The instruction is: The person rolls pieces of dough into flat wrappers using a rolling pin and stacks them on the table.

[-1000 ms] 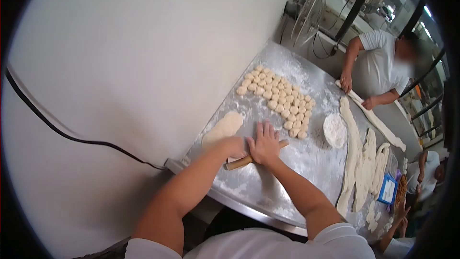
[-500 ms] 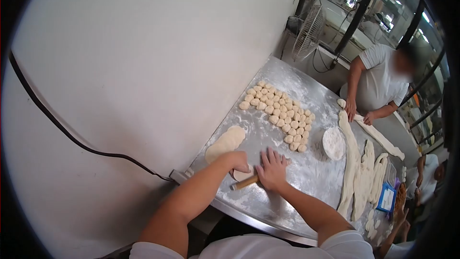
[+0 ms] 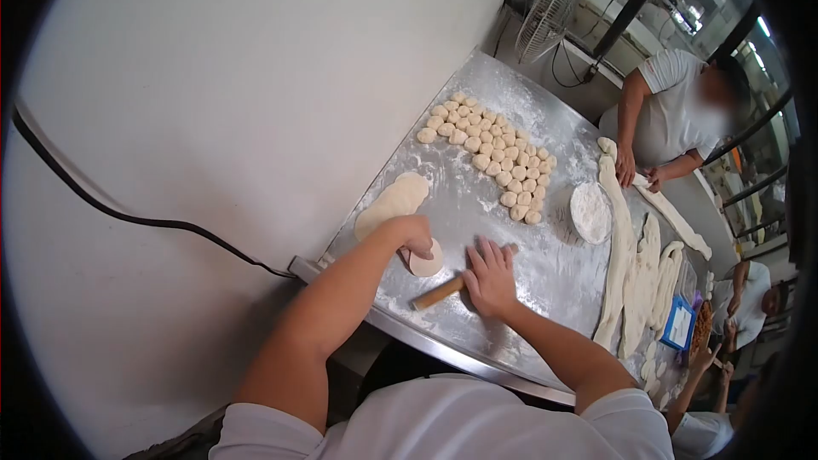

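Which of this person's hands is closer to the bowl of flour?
The right hand, spread on the rolling pin, below and left of the bowl of flour in view. The left hand is farther left, at a small flat dough round.

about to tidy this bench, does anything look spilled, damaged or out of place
Nothing looks damaged. Loose flour is scattered across the metal table, around the rolling pin and dough balls, but it seems like dusting rather than a spill. The black cord sagging across the wall toward the table's corner looks slightly untidy.
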`<state>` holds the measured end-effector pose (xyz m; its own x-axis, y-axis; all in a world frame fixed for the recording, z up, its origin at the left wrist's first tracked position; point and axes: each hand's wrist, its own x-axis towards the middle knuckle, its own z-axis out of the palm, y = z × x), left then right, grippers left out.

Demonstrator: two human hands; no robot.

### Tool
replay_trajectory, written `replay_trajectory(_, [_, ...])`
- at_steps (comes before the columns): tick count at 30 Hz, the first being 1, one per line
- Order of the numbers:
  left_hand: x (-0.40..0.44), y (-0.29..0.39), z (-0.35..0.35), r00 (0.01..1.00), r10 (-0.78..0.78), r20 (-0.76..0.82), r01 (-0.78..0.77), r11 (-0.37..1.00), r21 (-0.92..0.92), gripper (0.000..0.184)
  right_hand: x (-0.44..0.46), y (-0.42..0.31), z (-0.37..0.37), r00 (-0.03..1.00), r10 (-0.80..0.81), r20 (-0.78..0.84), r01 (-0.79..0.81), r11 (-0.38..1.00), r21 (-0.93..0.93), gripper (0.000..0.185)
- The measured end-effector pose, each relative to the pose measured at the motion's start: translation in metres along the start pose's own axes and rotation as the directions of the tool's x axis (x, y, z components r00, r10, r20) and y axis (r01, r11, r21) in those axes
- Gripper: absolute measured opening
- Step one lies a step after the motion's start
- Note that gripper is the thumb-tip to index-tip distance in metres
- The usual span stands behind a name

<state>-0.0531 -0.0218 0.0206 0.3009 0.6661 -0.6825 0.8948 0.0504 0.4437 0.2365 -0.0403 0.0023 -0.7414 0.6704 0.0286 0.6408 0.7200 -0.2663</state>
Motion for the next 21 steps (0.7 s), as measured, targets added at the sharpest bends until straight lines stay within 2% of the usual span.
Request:
replay_trajectory(3, [-0.026, 0.017, -0.006, 0.983, -0.183, -0.013, 0.17, 0.934, -0.313, 0.046, 0.091, -0.032, -0.003, 0.996, 0.085, -0.038, -0.087, 0.993, -0.077, 0.069])
replay_trajectory(6, [0.009, -0.001, 0.015, 0.936, -0.194, -0.295, 0.181, 0.981, -0.07, 0.045, 0.144, -0.038, 0.016, 0.965, 0.157, -0.212, -0.164, 0.986, -0.014, 0.071])
replay_trajectory(9, [0.013, -0.01, 0.016, 0.948, -0.089, -0.307, 0.068, 0.994, -0.081, 0.045, 0.095, -0.026, 0.01, 0.987, 0.049, -0.154, -0.033, 0.994, 0.102, 0.069])
replay_trajectory(11, [0.038, -0.034, 0.026, 0.972, 0.111, -0.207, -0.092, 0.991, 0.097, 0.045, 0.026, -0.016, -0.001, 0.997, 0.041, 0.065, -0.041, 0.999, -0.007, 0.068])
replay_trajectory(13, [0.036, -0.034, 0.021, 0.98, 0.164, -0.113, -0.153, 0.983, 0.106, 0.045, -0.021, 0.001, -0.011, 0.999, 0.001, 0.051, -0.002, 1.0, 0.011, 0.066])
replay_trajectory(16, [-0.008, 0.001, 0.003, 1.0, 0.003, 0.008, -0.002, 0.995, -0.101, 0.044, -0.011, 0.004, -0.003, 1.0, 0.02, 0.01, -0.02, 1.0, -0.022, 0.067])
replay_trajectory(17, [-0.013, 0.01, 0.0, 0.995, -0.093, 0.041, 0.099, 0.979, -0.179, 0.042, 0.011, 0.003, 0.001, 0.999, 0.035, -0.012, -0.035, 0.998, -0.046, 0.068])
replay_trajectory(18, [-0.013, 0.014, 0.0, 0.979, -0.188, 0.08, 0.202, 0.946, -0.253, 0.041, 0.043, -0.016, -0.012, 0.994, 0.1, 0.038, -0.098, 0.994, -0.058, 0.072])
replay_trajectory(21, [-0.004, 0.011, 0.017, 0.943, -0.199, -0.266, 0.179, 0.979, -0.098, 0.044, 0.129, -0.031, 0.005, 0.98, 0.181, -0.076, -0.184, 0.982, -0.038, 0.075])
